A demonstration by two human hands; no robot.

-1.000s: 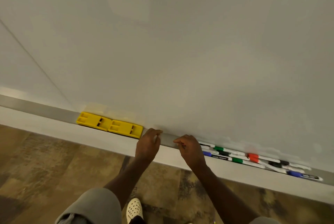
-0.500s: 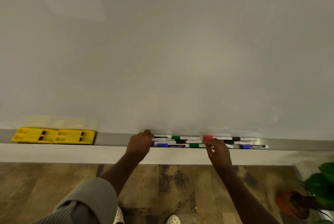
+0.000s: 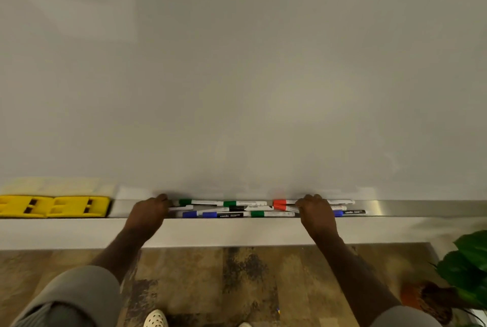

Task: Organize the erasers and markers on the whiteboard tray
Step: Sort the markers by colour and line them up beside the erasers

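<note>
Several markers (image 3: pixel 237 209) with green, blue, black and red caps lie in a loose bundle along the silver whiteboard tray (image 3: pixel 421 208). My left hand (image 3: pixel 149 214) has curled fingers pressed against the bundle's left end. My right hand (image 3: pixel 317 217) is curled over the bundle's right part, next to a red-capped marker (image 3: pixel 279 203); a blue-capped marker (image 3: pixel 350 212) sticks out past it on the right. What its fingers grip is hidden. Two yellow erasers (image 3: pixel 79 206) sit end to end in the tray at the far left, apart from both hands.
The blank whiteboard (image 3: pixel 237 76) fills the upper view. A white ledge (image 3: pixel 237 231) runs below the tray. A potted plant (image 3: pixel 469 268) stands on the patterned floor at the lower right. My shoes show at the bottom edge.
The view has shifted right, moving the erasers to the far left. My left hand went from the bare tray to the markers' left end, and my right hand slid right along the bundle.
</note>
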